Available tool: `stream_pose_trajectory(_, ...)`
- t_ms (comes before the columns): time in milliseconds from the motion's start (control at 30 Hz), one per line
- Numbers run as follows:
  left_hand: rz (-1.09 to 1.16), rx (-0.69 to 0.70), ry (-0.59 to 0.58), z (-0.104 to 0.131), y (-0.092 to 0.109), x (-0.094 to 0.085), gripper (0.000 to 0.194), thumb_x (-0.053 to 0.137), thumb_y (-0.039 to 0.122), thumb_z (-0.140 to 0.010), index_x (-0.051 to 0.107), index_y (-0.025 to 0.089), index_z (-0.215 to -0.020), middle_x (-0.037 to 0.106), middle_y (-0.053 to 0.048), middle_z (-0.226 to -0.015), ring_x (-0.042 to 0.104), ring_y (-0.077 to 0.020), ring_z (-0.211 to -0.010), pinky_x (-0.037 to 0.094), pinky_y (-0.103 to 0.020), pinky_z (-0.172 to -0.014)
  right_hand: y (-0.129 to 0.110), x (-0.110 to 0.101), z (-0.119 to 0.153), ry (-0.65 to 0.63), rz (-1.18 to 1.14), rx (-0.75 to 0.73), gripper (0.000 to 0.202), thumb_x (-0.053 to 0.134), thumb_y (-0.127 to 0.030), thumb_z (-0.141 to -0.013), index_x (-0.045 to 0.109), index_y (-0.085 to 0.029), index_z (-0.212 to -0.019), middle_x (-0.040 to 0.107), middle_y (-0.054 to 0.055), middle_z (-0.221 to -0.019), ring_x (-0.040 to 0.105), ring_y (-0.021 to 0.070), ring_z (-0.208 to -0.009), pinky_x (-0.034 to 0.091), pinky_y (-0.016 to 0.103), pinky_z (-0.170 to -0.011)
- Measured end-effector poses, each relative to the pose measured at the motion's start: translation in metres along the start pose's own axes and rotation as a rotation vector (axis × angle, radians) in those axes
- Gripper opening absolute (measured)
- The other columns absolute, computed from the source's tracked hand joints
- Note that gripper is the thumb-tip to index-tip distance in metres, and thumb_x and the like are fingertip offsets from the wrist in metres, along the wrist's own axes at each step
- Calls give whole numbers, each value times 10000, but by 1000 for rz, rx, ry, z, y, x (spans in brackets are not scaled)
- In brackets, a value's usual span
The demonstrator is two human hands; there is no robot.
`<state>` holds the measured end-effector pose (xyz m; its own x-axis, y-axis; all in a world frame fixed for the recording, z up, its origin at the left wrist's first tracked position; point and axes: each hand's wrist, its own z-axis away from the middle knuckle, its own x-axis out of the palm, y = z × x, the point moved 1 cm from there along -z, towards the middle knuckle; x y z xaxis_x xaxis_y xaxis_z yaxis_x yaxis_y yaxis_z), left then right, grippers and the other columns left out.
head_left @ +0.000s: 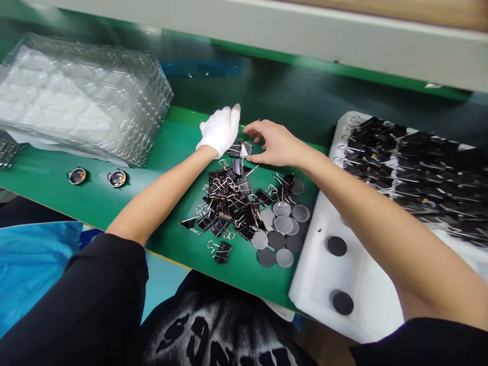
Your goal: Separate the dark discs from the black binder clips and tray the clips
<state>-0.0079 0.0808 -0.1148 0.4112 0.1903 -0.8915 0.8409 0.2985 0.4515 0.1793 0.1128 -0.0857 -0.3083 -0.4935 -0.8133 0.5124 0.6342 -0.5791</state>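
My left hand (221,129), in a white glove, is held near the back of the green bench. Its fingers look folded together, and whatever they hold, if anything, is hidden behind the glove. Just to the right, my bare right hand (275,144) has thumb and fingers apart around a small grey disc (247,149), with no clear grip on it. Beside that disc is a black binder clip (235,150). Below both hands lies a heap of black binder clips (229,195) with wire handles. Several loose round discs (283,224), light and dark grey, overlap to its right.
A white foam tray (310,264) on the right holds rows of clipped black pieces (423,173) and two dark discs (337,246). Stacked clear plastic trays (87,96) stand back left. Two small round metal-rimmed parts (117,178) sit left. A pale shelf edge (267,30) crosses above.
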Motion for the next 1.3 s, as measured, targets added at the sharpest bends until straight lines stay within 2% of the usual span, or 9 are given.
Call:
stream_pose_trajectory(167, 247, 140, 156, 7, -14, -9, 714, 78, 503, -1128, 725, 209, -1199, 766, -126, -1184, 705, -238, -1097, 520, -394, -1009, 0, -9, 32, -92, -35, -117, 342, 770, -279, -815, 753, -237, -1154, 714, 102, -1187, 663, 301, -1137, 539, 480, -1027)
stream_pose_trajectory(300, 94, 191, 112, 23, -23, -21, 598, 326, 655, -1059, 724, 226, -938, 755, -106, -946, 682, -255, -897, 505, -396, -845, -1, -8, 44, -118, -62, -143, 146, 701, -341, -908, 785, -226, -942, 746, 93, -1056, 690, 273, -1068, 528, 471, -1018)
stream_pose_trajectory(500, -73, 191, -42, 27, -21, -21, 673, 311, 663, -1027, 591, 254, -572, 578, -80, -593, 584, -260, -666, 362, -405, -667, 12, -25, 48, 64, -187, 213, 157, 674, -313, -885, 724, -201, -787, 770, 85, -957, 691, 236, -908, 544, 421, -911)
stream_pose_trajectory(633, -14, 253, -19, 25, -22, -20, 594, 342, 611, -1034, 744, 244, -798, 716, -84, -810, 658, -258, -800, 447, -394, -762, 11, -18, 43, 181, -223, 521, 190, 673, -266, -836, 674, -209, -655, 702, 64, -760, 655, 238, -810, 540, 401, -800)
stream_pose_trajectory(800, -4, 596, -260, 23, -36, -28, 655, 603, 677, -909, 674, 286, -1430, 679, -83, -1411, 655, -286, -1244, 482, -379, -1045, -1, -14, 35, 156, -127, 640, 185, 696, -285, -800, 694, -213, -629, 658, 59, -689, 651, 259, -784, 538, 401, -748)
stream_pose_trajectory(900, -43, 666, -295, 19, -42, -27, 585, 611, 688, -913, 732, 326, -1357, 707, -58, -1354, 635, -295, -1269, 460, -385, -1061, -5, -22, 29, 99, -26, 660, 266, 746, -461, -830, 730, -213, -735, 731, 120, -845, 687, 327, -899, 571, 495, -853)
stream_pose_trajectory(967, -46, 685, -286, 18, -43, -25, 558, 618, 677, -921, 746, 331, -1340, 713, -54, -1339, 638, -294, -1250, 458, -387, -1044, -6, -24, 20, 218, 72, 650, 369, 690, -582, -891, 748, -219, -927, 744, 167, -1030, 674, 392, -1058, 541, 603, -966)
stream_pose_trajectory(1100, -65, 706, -285, 17, -41, -21, 565, 640, 648, -924, 727, 330, -1383, 703, -62, -1361, 638, -297, -1246, 458, -384, -1031, -9, -10, -4, 492, 133, 556, 369, 450, -481, -1052, 663, -244, -1239, 640, 192, -1353, 554, 407, -1323, 410, 689, -1132)
stream_pose_trajectory(1300, -136, 684, -297, 17, -40, -22, 618, 658, 646, -920, 685, 303, -1433, 688, -84, -1362, 639, -318, -1251, 470, -397, -1032, 7, 22, -23, 426, 132, 566, 464, 303, -488, -1094, 625, -232, -1309, 538, 205, -1445, 404, 405, -1460, 264, 747, -1194)
